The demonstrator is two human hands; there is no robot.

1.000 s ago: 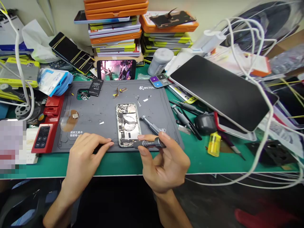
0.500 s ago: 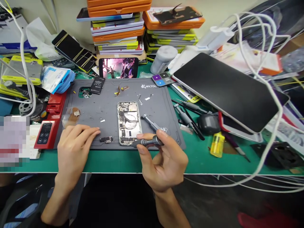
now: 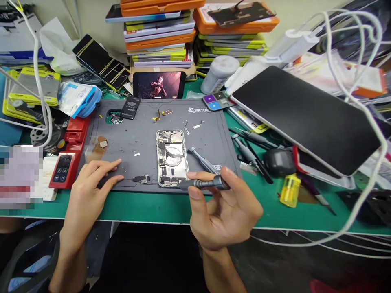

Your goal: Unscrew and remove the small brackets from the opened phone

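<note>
An opened phone (image 3: 172, 158) lies on the grey work mat (image 3: 140, 126), its inner boards and a round coil showing. Held sideways in the fingers of my right hand (image 3: 227, 209) is a grey screwdriver (image 3: 204, 184), pointing left over the phone's lower right corner. My left hand (image 3: 91, 183) rests on the mat's front left, thumb and forefinger apart, with nothing between them. Between that hand and the phone sits a small dark speaker-like module (image 3: 141, 179). A second grey screwdriver (image 3: 203, 160) lies just right of the phone.
A black battery (image 3: 130, 108) and small metal bits lie on the mat. Behind it a lit phone (image 3: 159, 85) leans upright. To the left is a red device (image 3: 63, 171); to the right are a large tablet (image 3: 308, 118), a yellow bottle (image 3: 290, 190) and a white cable (image 3: 371, 183).
My left hand has moved left, away from the small module, and its fingers have spread. The right hand keeps the screwdriver at the phone's lower corner. The whole view has shifted slightly.
</note>
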